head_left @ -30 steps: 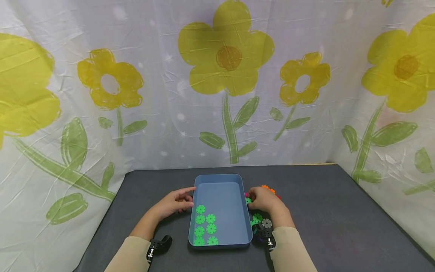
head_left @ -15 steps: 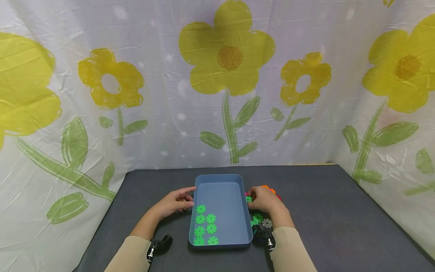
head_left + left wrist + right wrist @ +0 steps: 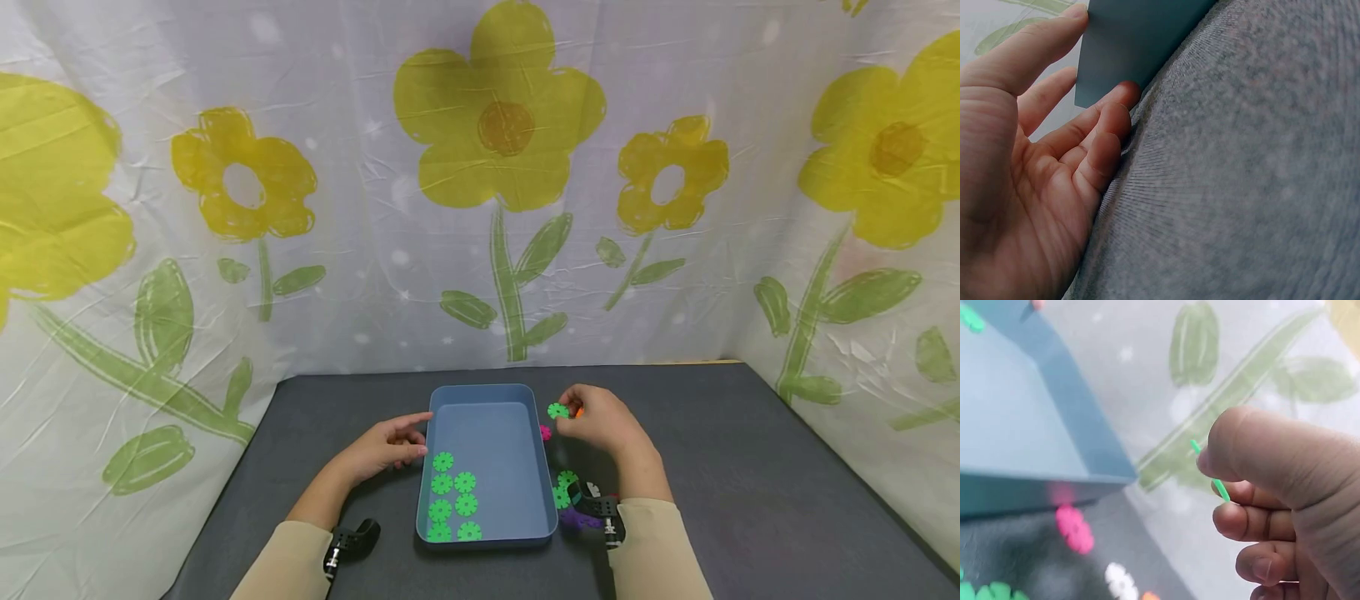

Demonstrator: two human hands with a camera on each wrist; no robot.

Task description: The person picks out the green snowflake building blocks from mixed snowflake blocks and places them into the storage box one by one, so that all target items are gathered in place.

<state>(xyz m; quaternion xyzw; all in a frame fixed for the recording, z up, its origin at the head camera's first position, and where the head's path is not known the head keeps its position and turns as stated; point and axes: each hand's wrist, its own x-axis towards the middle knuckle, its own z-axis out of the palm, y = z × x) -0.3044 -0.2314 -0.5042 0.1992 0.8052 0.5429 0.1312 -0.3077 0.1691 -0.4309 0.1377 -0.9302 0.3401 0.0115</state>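
My right hand (image 3: 603, 423) pinches a green snowflake disc (image 3: 558, 411) between thumb and fingers, off the right side of the blue tray (image 3: 498, 467). In the right wrist view that green disc (image 3: 1221, 489) shows edge-on at the fingertips, above the table. Inside the tray, several flat green discs (image 3: 465, 482) lie in two columns along the left wall. My left hand (image 3: 390, 442) touches the tray's left side with extended fingers. Seen from the left wrist, the thumb and fingers of that hand (image 3: 1041, 169) meet the tray wall (image 3: 1129, 50), the lower ones bent.
Right of the tray lie a pink disc (image 3: 546, 432), green discs (image 3: 567, 478) and purple ones (image 3: 581, 518), partly under the wrist camera strap. A white disc (image 3: 1121, 581) and an orange one (image 3: 1150, 596) show in the right wrist view. A flowered curtain (image 3: 375, 275) hangs behind the dark table.
My right hand has lifted away from the pile beside the tray, going up and to the right with the green snowflake disc. The left hand and the tray keep their places.
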